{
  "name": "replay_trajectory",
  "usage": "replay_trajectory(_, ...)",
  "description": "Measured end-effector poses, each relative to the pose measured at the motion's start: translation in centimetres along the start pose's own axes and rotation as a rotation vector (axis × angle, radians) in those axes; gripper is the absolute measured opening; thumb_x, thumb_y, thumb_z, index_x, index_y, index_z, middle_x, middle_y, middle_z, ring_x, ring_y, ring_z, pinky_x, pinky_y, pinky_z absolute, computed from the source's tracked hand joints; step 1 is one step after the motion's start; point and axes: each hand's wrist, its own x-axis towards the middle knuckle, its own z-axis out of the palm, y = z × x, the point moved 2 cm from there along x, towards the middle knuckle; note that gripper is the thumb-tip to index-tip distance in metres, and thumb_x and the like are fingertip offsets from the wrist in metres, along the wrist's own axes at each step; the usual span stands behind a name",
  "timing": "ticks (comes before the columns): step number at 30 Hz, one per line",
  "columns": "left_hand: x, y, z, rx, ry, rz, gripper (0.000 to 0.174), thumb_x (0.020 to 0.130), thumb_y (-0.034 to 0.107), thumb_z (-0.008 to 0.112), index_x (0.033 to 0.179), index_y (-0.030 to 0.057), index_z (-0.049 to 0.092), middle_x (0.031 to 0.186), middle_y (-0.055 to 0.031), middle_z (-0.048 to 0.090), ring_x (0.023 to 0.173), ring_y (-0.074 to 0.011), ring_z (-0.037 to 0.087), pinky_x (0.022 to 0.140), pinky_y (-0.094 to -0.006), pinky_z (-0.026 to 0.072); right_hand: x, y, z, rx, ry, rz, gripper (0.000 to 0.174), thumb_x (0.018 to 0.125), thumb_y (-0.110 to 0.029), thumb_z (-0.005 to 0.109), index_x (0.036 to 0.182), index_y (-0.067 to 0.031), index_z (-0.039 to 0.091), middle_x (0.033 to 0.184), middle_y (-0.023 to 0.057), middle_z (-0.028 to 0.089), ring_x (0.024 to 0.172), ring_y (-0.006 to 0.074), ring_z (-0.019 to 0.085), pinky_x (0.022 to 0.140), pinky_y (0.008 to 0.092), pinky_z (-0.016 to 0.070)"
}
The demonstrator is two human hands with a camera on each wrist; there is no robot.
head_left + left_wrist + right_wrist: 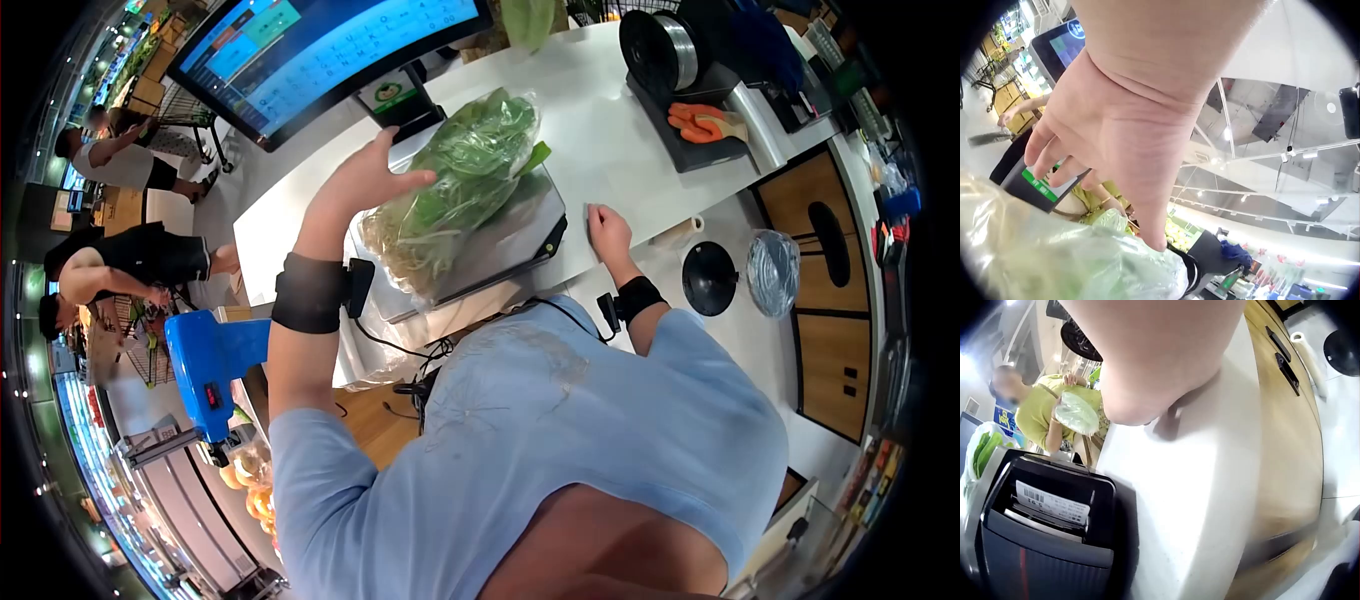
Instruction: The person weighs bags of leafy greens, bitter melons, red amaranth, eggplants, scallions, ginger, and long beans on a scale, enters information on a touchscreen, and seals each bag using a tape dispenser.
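A clear plastic bag of leafy greens (465, 175) lies on the metal plate of a scale (525, 235) on the white counter. My left hand (365, 180) is beside the bag with fingers spread, and its thumb reaches over the bag's edge in the head view. In the left wrist view the left hand (1113, 140) shows its palm, with nothing in it. My right hand (610, 235) rests at the counter's edge, fingers curled and nothing seen in it. A black label printer (1047, 537) near that hand has a printed label (1054, 503) in its slot.
A large screen (325, 55) stands behind the scale. Orange gloves (705, 122) and a spool of clear film (680, 55) are on the counter's right. Across the counter a person in a yellow-green top (1041, 412) holds a bagged item. A black stool (710, 278) stands on the floor.
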Motion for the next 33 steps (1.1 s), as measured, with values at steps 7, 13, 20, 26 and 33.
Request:
replay_trajectory(7,2.4,0.2,4.1,-0.036,-0.183,0.111,0.120,0.059,0.054,0.079,0.142,-0.0083,0.018,0.133,-0.0298,0.044,0.123,-0.0354,0.048,0.103,-0.0360,0.0376,-3.3,0.6,-0.3,0.554,0.181,0.051,0.016,0.085,-0.017,0.062,0.094,-0.0036,0.062,0.078,0.0072,0.060,0.071,0.0171,0.057,0.059,0.0299,0.0452)
replay_trajectory(13,3.1,0.0,6.0,-0.269,-0.123,0.119,0.109,0.058,0.038,0.084,0.139,-0.0053,0.024,0.121,-0.0237,0.056,0.112,-0.0318,0.056,0.099,-0.0340,0.0410,-6.4,-4.4,-3.7,0.620,0.063,-0.079,0.025,0.079,-0.012,0.066,0.103,-0.0060,0.060,0.098,0.0059,0.060,0.082,0.0154,0.057,0.063,0.0271,0.0462)
replay_trajectory(20,2.7,-1.9,7.0,-0.592,0.018,0.167,0.091,0.061,0.022,0.085,0.132,-0.0057,0.035,0.120,-0.0188,0.055,0.107,-0.0266,0.057,0.094,-0.0344,0.0442,-7.4,-6.3,-2.7,0.438,0.123,-0.326,0.024,0.075,-0.012,0.066,0.098,-0.0068,0.062,0.099,0.0102,0.062,0.093,0.0278,0.059,0.075,0.0359,0.0498)
replay_trajectory(26,-0.2,-3.9,6.7,-0.978,-0.023,0.112,0.071,0.068,0.008,0.077,0.127,-0.0047,0.040,0.113,-0.0143,0.058,0.100,-0.0223,0.059,0.087,-0.0332,0.0484,-7.1,-6.4,-2.0,0.329,0.114,-0.372,0.015,0.076,-0.010,0.064,0.091,-0.0064,0.063,0.091,0.0105,0.063,0.089,0.0299,0.060,0.075,0.0370,0.0500)
replay_trajectory(33,-5.7,-6.4,6.8,-1.774,0.035,-0.027,0.056,0.079,0.010,0.066,0.129,-0.0015,0.043,0.116,-0.0110,0.058,0.099,-0.0222,0.060,0.082,-0.0344,0.0523,-8.0,-6.8,0.0,0.475,0.207,-0.183,0.009,0.081,-0.008,0.063,0.089,-0.0046,0.063,0.084,0.0104,0.063,0.077,0.0262,0.060,0.068,0.0327,0.0487)
